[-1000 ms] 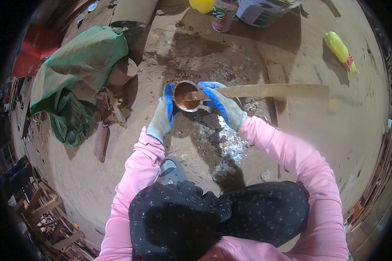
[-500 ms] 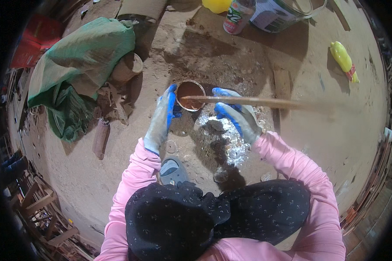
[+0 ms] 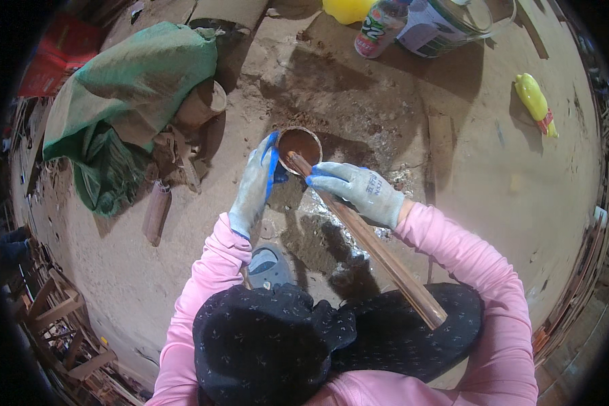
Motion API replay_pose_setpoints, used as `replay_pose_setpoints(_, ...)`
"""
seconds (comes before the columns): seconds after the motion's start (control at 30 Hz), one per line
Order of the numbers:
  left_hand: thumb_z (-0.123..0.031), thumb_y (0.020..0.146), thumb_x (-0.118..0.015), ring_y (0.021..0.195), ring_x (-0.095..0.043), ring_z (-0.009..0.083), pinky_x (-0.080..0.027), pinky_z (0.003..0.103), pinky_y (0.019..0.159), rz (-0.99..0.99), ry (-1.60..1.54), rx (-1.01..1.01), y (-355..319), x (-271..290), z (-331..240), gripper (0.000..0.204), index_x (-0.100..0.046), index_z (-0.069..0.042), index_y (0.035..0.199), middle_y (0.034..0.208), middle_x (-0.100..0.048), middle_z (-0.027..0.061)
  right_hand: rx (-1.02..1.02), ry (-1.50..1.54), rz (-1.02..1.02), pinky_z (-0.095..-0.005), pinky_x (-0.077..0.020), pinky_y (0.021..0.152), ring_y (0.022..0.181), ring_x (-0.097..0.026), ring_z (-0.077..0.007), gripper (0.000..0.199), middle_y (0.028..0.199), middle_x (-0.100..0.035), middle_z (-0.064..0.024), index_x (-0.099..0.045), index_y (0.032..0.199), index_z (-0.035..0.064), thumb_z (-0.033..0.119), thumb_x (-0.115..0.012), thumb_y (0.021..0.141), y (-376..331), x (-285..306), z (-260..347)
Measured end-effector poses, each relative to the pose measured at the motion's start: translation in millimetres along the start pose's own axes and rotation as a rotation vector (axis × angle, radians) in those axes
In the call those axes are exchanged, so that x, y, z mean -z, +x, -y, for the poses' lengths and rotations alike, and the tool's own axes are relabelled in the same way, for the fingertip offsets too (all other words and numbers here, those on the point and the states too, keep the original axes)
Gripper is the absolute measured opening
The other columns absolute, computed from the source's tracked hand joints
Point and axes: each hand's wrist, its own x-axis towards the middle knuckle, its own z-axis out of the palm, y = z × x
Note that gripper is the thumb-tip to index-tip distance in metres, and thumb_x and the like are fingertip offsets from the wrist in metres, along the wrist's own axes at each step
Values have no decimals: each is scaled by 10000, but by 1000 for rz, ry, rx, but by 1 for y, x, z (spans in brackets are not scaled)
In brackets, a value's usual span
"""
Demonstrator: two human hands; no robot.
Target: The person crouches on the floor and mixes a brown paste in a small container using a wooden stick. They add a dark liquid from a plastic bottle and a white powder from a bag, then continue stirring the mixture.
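A small round tub (image 3: 319, 145) with a pale, smeared rim stands on the dirty floor, reddish-brown stuff inside. Against its left side my left hand (image 3: 256, 183) is closed, in a grey glove with blue-coated fingers. A long grooved wooden strip (image 3: 379, 252) slants from the tub toward my right knee. My right hand (image 3: 357, 192), gloved the same way, grips it from above near its tub end. That tip lies over the tub's right part; whether it touches the contents, I cannot tell. White powder (image 3: 360, 256) and dark clumps lie on the floor below the strip.
At left, a green-and-brown sack (image 3: 125, 95) lies beside a tipped brown pot (image 3: 210, 101) and a dusty bottle (image 3: 157, 213). A drink bottle (image 3: 380, 30) and a bucket (image 3: 433, 27) stand at the back. Far right lies a yellow packet (image 3: 536, 103).
The wooden strip has swung from pointing right to slanting down toward my right knee. My right hand has turned over, its back now upward. My left hand stays at the tub.
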Motion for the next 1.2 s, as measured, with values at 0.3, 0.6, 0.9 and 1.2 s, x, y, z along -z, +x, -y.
replay_pose_setpoints(0.3, -427, 1103, -443, 1118, -599, 157, -565, 319, 882, 22, -162, 136, -1, 0, -4, 599, -366, -78, 1584, 1509, -466, 93, -87, 3, 5, -460, -526, 1023, 1257, -593, -397, 587, 1450, -531, -202, -524, 1453, 139, 93, -672, 887, -11, 13, 2)
replay_pose_setpoints(0.6, -431, 1095, -462, 1185, -600, 187, -548, 337, 913, 21, -213, 187, -4, 1, -10, 587, -393, -95, 1571, 1507, -461, 104, -67, 25, -24, -456, -528, 1013, 1248, -589, -425, 620, 1446, -529, -221, -522, 1469, 191, 113, -700, 880, -15, 15, 4)
replay_pose_setpoints(0.9, -420, 1101, -456, 1138, -609, 146, -565, 308, 898, 7, -130, 109, -4, 0, -11, 606, -374, -53, 1577, 1470, -512, 85, -57, 249, -238, -366, -584, 947, 1125, -680, -303, 421, 1334, -628, -159, -676, 1302, 206, 83, -718, 901, -17, 26, 15)
replay_pose_setpoints(1.2, -367, 1106, -425, 1073, -645, 175, -599, 301, 797, -40, -95, 116, -1, -5, -8, 531, -439, -64, 1542, 1385, -538, 131, -602, 1054, -607, -343, -617, 821, 941, -727, -238, 310, 1193, -683, -162, -614, 1268, -55, 160, -538, 1058, -27, 52, 37)
